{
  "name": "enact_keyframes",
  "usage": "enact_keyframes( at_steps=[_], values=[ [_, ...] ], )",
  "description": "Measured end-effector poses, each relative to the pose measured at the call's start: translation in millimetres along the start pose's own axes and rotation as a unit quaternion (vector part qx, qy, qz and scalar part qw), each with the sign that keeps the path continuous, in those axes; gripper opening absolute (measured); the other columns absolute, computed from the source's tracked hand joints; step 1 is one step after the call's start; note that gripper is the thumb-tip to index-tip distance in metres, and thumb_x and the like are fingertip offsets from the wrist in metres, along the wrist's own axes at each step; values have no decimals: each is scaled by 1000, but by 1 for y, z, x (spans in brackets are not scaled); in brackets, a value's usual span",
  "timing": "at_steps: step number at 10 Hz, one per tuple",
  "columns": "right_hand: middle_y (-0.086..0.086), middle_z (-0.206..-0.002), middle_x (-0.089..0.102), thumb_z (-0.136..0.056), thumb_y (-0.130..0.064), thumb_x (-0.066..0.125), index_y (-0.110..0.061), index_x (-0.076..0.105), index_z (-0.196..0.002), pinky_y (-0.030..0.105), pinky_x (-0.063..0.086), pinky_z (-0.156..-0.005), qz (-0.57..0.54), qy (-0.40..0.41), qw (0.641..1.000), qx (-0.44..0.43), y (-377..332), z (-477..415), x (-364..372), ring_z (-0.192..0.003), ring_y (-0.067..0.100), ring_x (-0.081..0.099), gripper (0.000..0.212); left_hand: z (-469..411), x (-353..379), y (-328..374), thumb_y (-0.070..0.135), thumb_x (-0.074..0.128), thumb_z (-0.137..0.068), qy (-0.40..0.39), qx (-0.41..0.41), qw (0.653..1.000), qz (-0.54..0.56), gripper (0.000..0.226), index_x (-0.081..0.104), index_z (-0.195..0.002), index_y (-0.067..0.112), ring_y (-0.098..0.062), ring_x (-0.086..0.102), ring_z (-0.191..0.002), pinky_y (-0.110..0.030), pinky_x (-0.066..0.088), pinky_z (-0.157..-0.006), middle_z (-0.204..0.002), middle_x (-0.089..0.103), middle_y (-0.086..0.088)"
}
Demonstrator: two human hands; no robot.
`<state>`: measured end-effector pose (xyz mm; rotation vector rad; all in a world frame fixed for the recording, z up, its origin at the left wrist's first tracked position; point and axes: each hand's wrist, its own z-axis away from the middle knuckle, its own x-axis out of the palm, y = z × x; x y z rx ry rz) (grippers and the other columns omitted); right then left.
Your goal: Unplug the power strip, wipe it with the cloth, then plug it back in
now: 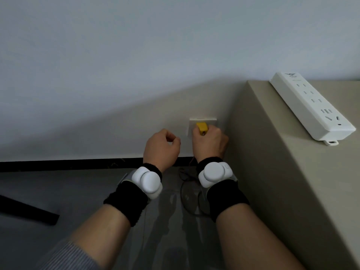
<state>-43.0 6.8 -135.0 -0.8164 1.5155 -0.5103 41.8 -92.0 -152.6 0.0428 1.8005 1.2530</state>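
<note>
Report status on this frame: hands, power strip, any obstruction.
Right hand grips yellow plug at wall outlet. Left hand curled, holding nothing. Power strip lies on cabinet, untouched. No cloth in view.

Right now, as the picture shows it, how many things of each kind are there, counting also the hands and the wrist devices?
power strip: 1
yellow plug: 1
wall socket: 1
cabinet: 1
hands: 2, the left hand and the right hand
white wrist devices: 2
Total: 8
</note>
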Motion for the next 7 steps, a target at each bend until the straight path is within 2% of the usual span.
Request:
enact_keyframes(
  at_steps=[1, 2, 3, 4, 5, 6, 7],
  values=[
    [18, -71, 62, -100, -27, 57, -9, 58, -70, 31, 32, -62, -3, -6, 1000, 10, 3, 2, 2, -76, 40, 65, 36, -1, 2, 1, 32, 64, -91, 5, 4, 1000, 11, 14, 69, -93, 18, -17, 65, -98, -24, 40, -79, -100, 72, 4],
    [24, -77, 69, -98, -25, 60, -10, 57, -68, 31, 32, -63, -18, 9, 1000, 14, 3, -2, 6, -75, 41, 64, 34, -4, 4, 2, 32, 64, -92, 10, 3, 1000, 19, 15, 69, -94, 18, -16, 65, -98, -23, 40, -79, -99, 72, 5],
    [23, -72, 65, -98, -25, 59, -8, 58, -68, 30, 31, -62, -9, 8, 1000, 21, 1, -4, 10, -68, 36, 55, 35, -4, 4, 2, 31, 64, -92, 7, 6, 1000, 14, 12, 68, -92, 19, -16, 65, -97, -23, 40, -79, -99, 72, 4],
    [23, -74, 66, -100, -26, 57, 0, 66, -72, 30, 33, -62, -8, -1, 999, 33, 0, -3, 9, -69, 35, 58, 38, 1, 1, 3, 30, 65, -92, 1, 17, 1000, 6, 13, 69, -93, 17, -18, 66, -99, -24, 42, -80, -100, 73, 2],
    [25, -89, 74, -102, -28, 57, -1, 67, -78, 31, 36, -64, -13, -15, 998, 53, -6, -2, 4, -83, 39, 70, 38, 3, -8, 7, 29, 64, -92, -8, 33, 999, -16, 16, 70, -97, 15, -20, 66, -101, -31, 49, -85, -102, 74, 1],
    [23, -110, 75, -103, -32, 57, 1, 70, -96, 36, 50, -72, -4, -40, 996, 75, -13, 0, 2, -103, 41, 71, 36, 5, -24, 15, 31, 62, -93, -28, 60, 997, -47, 20, 69, -105, 16, -23, 65, -105, -37, 51, -91, -109, 73, -2],
    [20, -135, 63, -98, -44, 64, -2, 62, -129, 43, 50, -101, 75, -38, 993, 81, -30, 10, -4, -128, 39, 60, 52, 7, -44, 21, 32, 59, -94, -46, 74, 992, -96, 23, 68, -110, 18, -25, 65, -107, -38, 52, -92, -113, 72, -2]
  ],
)
